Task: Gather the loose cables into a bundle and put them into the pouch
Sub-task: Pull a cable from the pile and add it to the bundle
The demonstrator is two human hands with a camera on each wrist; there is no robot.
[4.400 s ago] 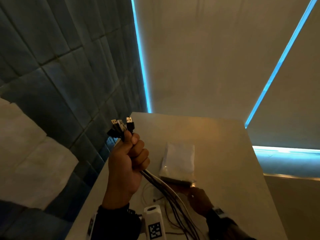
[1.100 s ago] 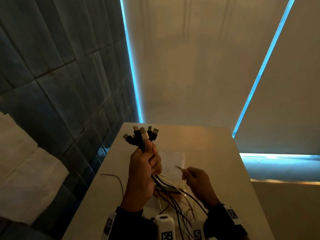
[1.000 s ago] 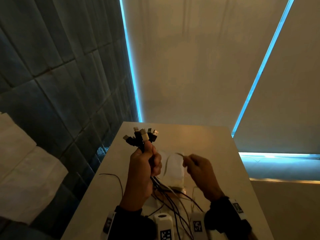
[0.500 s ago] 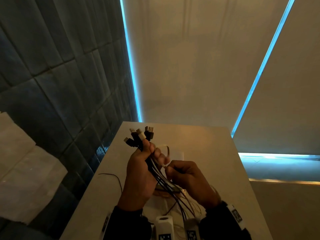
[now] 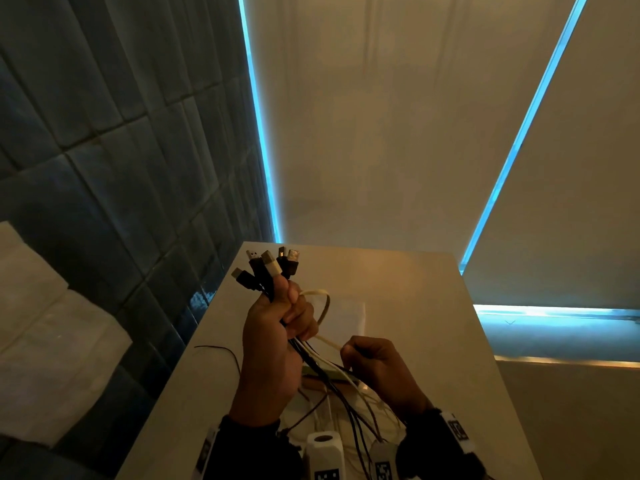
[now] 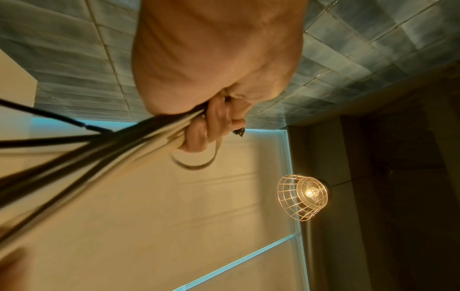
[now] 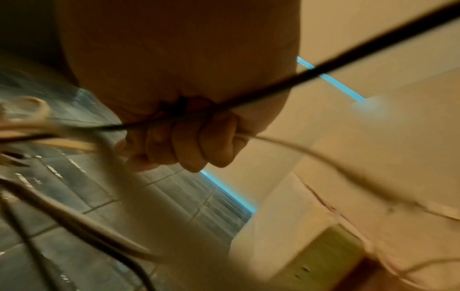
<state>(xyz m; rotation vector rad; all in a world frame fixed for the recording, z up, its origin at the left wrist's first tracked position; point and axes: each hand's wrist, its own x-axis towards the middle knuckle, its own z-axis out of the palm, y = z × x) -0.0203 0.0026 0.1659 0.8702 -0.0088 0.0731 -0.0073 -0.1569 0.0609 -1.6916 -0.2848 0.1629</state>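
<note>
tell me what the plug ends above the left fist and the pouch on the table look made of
Plug ends: bright, shiny tips that look like metal, set in matte black or cream housings, probably moulded plastic. Pouch: pale and flat, mostly hidden behind the left hand; perhaps plastic film or fabric, which the dim light leaves open.

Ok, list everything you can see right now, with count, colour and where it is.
cables: several, black and cream, bunched upright in the left hand
USB plugs: about six, black and cream, fanned above the fist
cream cable loop: one, curving out beside the fingers
pouch: one, whitish, flat on the table behind the hands
table: one, beige
caged lamp: one, lit
left hand: grips the bundle
right hand: pinches cream cable
</note>
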